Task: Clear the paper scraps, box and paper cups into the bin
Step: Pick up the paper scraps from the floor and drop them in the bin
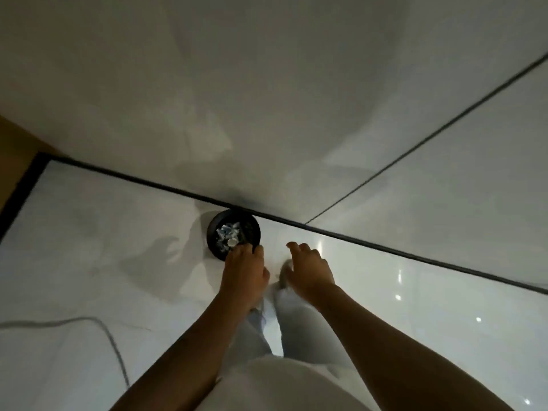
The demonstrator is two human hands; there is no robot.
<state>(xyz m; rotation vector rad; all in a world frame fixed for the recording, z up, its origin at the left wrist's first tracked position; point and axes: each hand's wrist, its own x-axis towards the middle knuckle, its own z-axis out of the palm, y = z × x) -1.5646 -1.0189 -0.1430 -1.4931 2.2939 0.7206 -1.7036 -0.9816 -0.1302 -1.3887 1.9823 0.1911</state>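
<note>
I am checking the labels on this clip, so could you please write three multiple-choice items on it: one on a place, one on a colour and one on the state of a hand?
1. Where does the bin stand?
A. On the floor, against the dark strip at the foot of the wall
B. On a table
C. Hung on the wall

2. What colour is the bin?
A. Red
B. Black
C. Yellow

3. How is the right hand?
A. It grips a paper cup
B. It presses the wall
C. It is open and holds nothing

Answers:
1. A: the bin sits on the pale floor tiles, touching the dark strip.
2. B: its rim and wall are black, with pale paper scraps inside.
3. C: its fingers are loose over the floor beside the bin, with nothing in them; the left hand is at the bin's rim.
</note>
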